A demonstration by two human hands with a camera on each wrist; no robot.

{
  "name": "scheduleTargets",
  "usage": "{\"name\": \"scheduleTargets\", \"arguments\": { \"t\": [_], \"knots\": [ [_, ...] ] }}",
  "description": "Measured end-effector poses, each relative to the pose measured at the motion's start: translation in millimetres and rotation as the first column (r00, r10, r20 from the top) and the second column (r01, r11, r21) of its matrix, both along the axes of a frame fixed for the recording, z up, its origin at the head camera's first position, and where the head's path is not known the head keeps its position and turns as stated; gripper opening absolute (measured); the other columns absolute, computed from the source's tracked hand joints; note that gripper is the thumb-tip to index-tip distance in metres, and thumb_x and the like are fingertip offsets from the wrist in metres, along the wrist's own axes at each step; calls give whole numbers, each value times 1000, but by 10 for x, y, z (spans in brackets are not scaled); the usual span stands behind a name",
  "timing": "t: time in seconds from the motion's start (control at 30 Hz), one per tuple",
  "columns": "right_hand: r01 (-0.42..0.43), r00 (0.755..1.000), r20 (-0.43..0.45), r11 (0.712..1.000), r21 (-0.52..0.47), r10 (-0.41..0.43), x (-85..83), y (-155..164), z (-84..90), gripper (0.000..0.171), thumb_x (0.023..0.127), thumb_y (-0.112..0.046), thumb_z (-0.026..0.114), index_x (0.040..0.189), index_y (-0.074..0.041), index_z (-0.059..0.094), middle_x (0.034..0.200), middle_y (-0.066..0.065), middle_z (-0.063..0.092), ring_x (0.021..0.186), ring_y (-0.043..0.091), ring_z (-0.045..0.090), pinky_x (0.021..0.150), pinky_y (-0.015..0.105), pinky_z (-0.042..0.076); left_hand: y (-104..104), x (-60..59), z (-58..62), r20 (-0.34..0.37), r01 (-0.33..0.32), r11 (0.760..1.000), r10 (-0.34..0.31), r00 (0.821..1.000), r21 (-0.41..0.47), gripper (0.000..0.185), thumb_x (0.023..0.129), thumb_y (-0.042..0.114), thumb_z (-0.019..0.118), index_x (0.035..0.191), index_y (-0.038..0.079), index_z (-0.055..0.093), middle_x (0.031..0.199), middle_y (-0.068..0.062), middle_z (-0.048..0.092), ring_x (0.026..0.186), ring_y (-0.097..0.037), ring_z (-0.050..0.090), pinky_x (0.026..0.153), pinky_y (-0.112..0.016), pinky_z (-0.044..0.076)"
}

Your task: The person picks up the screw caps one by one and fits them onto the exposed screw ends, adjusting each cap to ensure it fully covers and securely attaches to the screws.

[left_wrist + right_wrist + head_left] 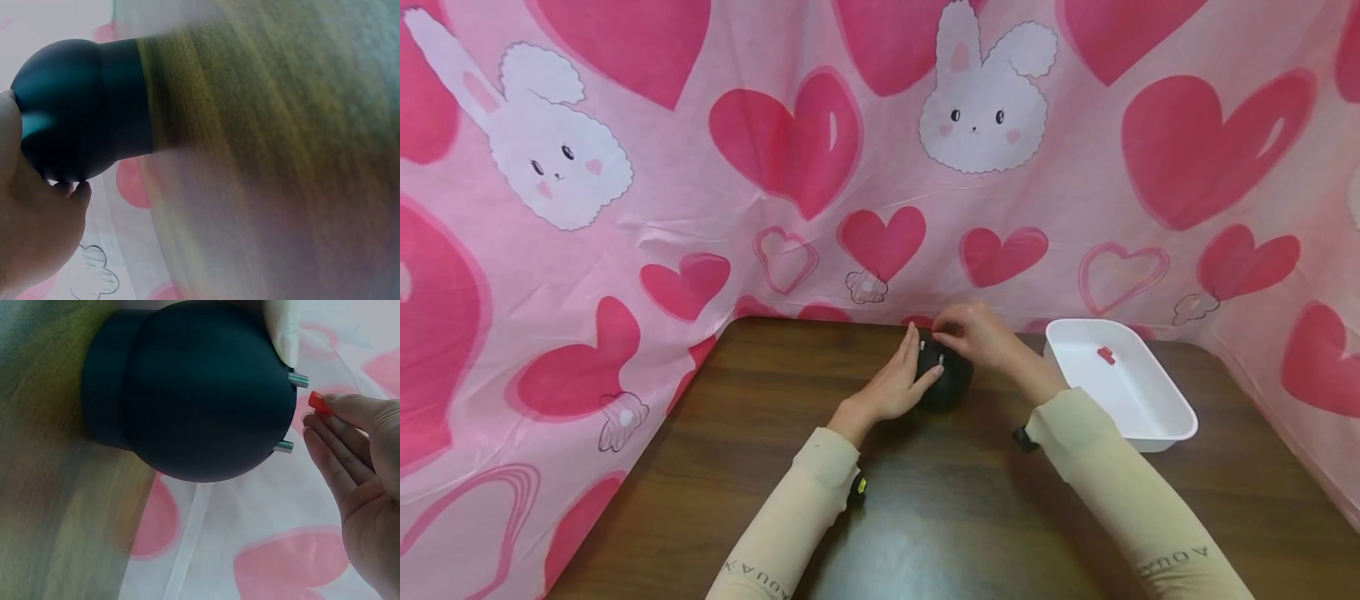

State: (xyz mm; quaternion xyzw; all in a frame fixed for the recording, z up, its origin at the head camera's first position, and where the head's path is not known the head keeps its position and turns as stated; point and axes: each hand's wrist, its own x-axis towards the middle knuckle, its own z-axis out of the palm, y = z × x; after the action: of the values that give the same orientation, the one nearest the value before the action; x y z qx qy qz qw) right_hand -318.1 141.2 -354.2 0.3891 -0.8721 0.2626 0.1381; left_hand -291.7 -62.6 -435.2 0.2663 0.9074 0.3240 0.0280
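Right hand (362,487) pinches a small red cap (319,401) at the fingertips, just beside the dome (194,394), level with its two metal pins (299,379). Cap is not yet on a pin, going by the right wrist view.

Left hand (891,387) cups the dome's left side, thumb and fingers curled around it. In the left wrist view the palm (37,231) sits against the rounded end, so the grip looks firm.

Dome is dark, round-headed with a cylindrical base, and sits at the far edge of the table (925,500), next to the pink cloth (700,208).

Judgement on the step in hand, seating the cap on a pin:
- Left hand should hold the dome dead steady, pins facing the right hand. Any roll spoils the alignment.
- Cap is tiny; line its open end up with the pin axis before pushing. Cap's bore isn't visible, so orientation can't be confirmed.
- Push straight, low force. A skewed push could flick the cap out of the pinch.

White tray (1157,417) sits well to the right with another red piece (1106,355) in it.
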Motion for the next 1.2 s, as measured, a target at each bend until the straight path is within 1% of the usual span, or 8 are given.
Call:
{"name": "scheduleTargets", "arguments": {
  "t": [0.2, 0.3, 0.43, 0.53, 0.63, 0.87, 0.97, 1.2],
  "knots": [
    [-10, 1000, -28, 1000, 10, 10, -29, -37, -83, 16, 86, -9, 83, 101, -5, 79, 96, 9, 77, 86, 23, 72, 84, 40, 61, 4, 19, 28, 9, -2, 1000, 2, 1000, -8, 90, 106, 57, 41, 164, 8, -7, 172, -8, -11, 158, -20, 2, 126, -37, 14],
    [-12, 999, -30, 1000, 3, 12, -48, -70, -107, 17, 86, -8, 82, 102, -4, 79, 96, 9, 77, 86, 24, 72, 84, 40, 61, -3, 18, 28, 7, 0, 1000, 0, 1000, 0, 90, 106, 56, 41, 164, 7, -6, 172, -9, -10, 158, -22, 3, 126, -39, 15],
    [-7, 1000, -23, 1000, -3, 7, -56, -113, -113, 18, 86, -8, 83, 103, -3, 79, 96, 9, 77, 87, 24, 71, 85, 42, 60, -7, 4, 10, -2, 2, 1000, -2, 1000, 4, 89, 106, 56, 41, 164, 6, -5, 172, -11, -8, 158, -23, 5, 126, -42, 17],
    [-6, 1000, -24, 1000, -4, 6, -56, -137, -115, 16, 86, -8, 82, 101, -2, 79, 96, 9, 77, 88, 25, 72, 86, 42, 60, -6, 3, 4, -3, 2, 1000, -2, 1000, -2, 89, 106, 56, 40, 164, 7, -6, 172, -12, -7, 158, -22, 5, 126, -40, 16],
    [-11, 999, -32, 1000, -10, 11, -54, -153, -119, 15, 87, -7, 82, 100, -2, 79, 95, 9, 77, 88, 25, 72, 86, 42, 60, -10, 12, 16, 3, 2, 1000, -2, 1000, -5, 89, 106, 56, 41, 164, 7, -5, 172, -12, -7, 158, -21, 3, 126, -38, 15],
    [-3, 999, -35, 1000, -14, 2, -48, -175, -117, 14, 86, -7, 82, 99, -3, 79, 94, 8, 77, 87, 24, 71, 86, 42, 59, -16, 19, 43, -5, 8, 1000, -8, 1000, 7, 89, 106, 55, 42, 164, 3, -2, 172, -13, -6, 158, -21, 4, 126, -39, 16],
    [3, 1000, -30, 1000, -6, -3, -45, -182, -123, 14, 86, -8, 82, 100, -4, 80, 94, 8, 77, 88, 24, 71, 87, 42, 59, -18, 20, 42, -2, 8, 1000, -8, 1000, 5, 89, 106, 55, 42, 164, 4, -3, 172, -12, -7, 158, -21, 4, 126, -39, 16],
    [-13, 1000, -22, 1000, -4, 13, -39, -197, -142, 16, 86, -8, 82, 102, -3, 79, 96, 8, 78, 88, 24, 72, 87, 42, 59, -22, 27, 50, 5, 8, 1000, -8, 1000, 7, 89, 106, 55, 42, 164, 8, -7, 172, -8, -9, 158, -20, 4, 126, -38, 15]
  ]
}}
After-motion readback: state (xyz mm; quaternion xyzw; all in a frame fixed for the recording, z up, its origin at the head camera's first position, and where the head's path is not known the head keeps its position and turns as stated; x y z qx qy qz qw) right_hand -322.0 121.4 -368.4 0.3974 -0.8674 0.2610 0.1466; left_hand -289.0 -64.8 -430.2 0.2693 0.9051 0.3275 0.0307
